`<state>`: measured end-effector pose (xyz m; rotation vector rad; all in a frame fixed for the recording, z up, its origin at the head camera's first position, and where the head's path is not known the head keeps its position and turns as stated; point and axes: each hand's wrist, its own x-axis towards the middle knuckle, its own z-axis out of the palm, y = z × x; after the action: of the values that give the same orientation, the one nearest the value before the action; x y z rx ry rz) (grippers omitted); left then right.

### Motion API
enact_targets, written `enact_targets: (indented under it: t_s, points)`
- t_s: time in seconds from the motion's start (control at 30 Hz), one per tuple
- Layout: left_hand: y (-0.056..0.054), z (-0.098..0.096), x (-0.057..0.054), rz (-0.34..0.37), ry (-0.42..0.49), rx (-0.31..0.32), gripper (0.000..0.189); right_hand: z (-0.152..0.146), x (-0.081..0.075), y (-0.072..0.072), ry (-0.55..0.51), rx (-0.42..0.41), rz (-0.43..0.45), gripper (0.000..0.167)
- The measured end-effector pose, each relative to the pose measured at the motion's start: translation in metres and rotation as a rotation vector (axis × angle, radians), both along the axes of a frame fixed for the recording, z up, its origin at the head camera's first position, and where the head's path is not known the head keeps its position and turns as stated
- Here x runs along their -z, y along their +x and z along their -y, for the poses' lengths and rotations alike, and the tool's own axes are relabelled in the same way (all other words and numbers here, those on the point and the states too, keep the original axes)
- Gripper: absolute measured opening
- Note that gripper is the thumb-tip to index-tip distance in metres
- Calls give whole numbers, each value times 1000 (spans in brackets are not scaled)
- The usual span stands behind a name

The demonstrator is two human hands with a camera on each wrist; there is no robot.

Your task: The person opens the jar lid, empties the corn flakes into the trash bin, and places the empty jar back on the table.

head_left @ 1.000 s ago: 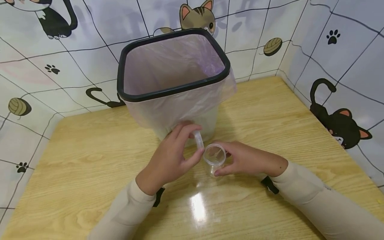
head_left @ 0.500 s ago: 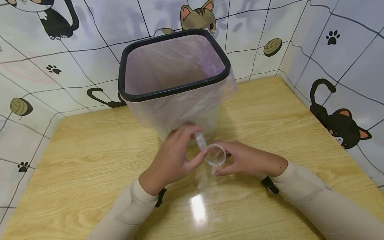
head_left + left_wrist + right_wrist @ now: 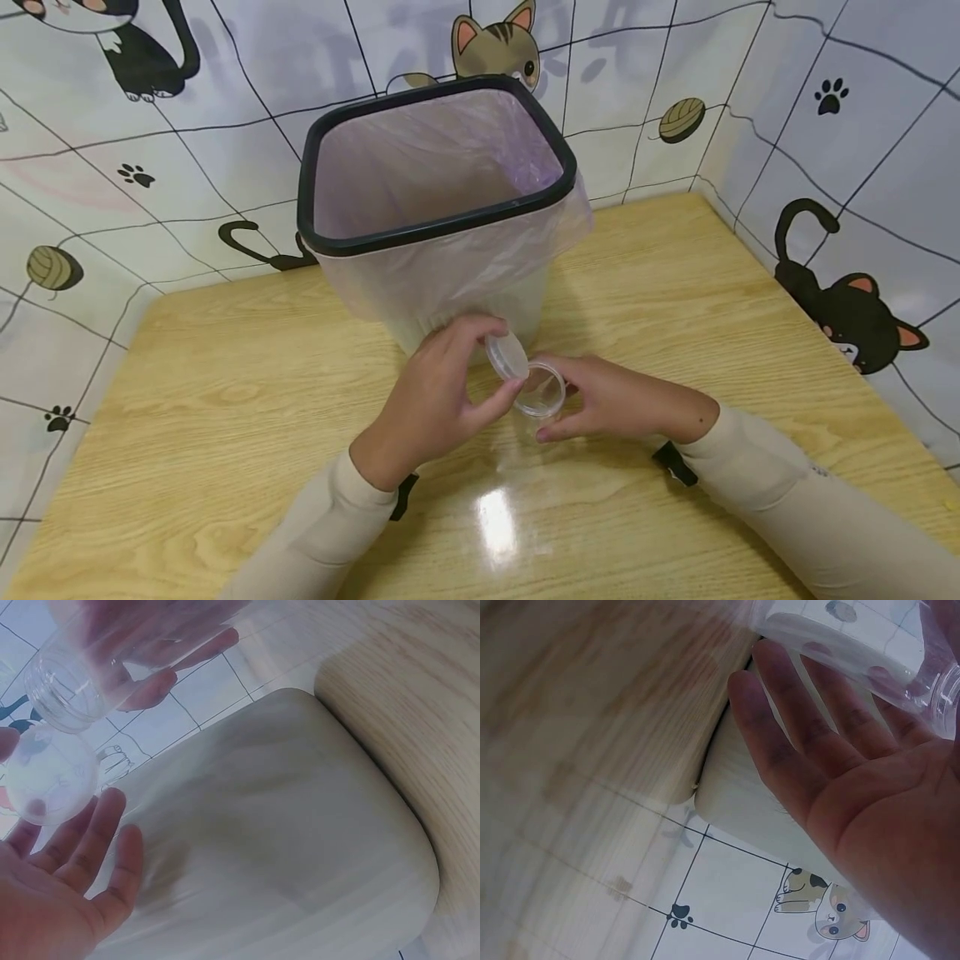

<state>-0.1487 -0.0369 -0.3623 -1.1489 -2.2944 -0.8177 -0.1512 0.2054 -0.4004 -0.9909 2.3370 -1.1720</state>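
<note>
Between thumb and fingers, my left hand [image 3: 438,392] pinches a round translucent lid [image 3: 507,357], tilted at the left edge of a clear jar's mouth. The clear plastic jar [image 3: 542,398] stands on the table, its top uncovered, and my right hand [image 3: 600,398] holds it from the right side. In the left wrist view the lid [image 3: 51,776] is close to the threaded neck of the jar [image 3: 64,686]; whether they touch I cannot tell. The right wrist view shows the jar [image 3: 847,656] along the fingers of the right hand [image 3: 862,787].
Right behind the hands stands a bin [image 3: 450,287] with a black rim and a pale pink liner bag. It rests on a wooden table [image 3: 225,433]. Walls [image 3: 637,67] printed with cartoon cats and grid lines enclose the back and sides.
The left hand has shifted slightly right and turned the lid from edge-on to a flatter tilt, nearer the jar's mouth. The right hand and the jar have stayed almost in place.
</note>
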Motion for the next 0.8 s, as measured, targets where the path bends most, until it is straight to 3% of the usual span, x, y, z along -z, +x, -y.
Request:
enact_targets:
  t_s: [0.27,0.6,0.8]
  points:
    - [2,-2,3,22,11,19,46,-1,-1,-1,0,-4,18,72]
    - [5,-4,4,37,-25,42,37,0,-1,-1,11,5,20,62]
    - [6,-5,5,10,-34,51,37,0,-1,0,13,11,23,59]
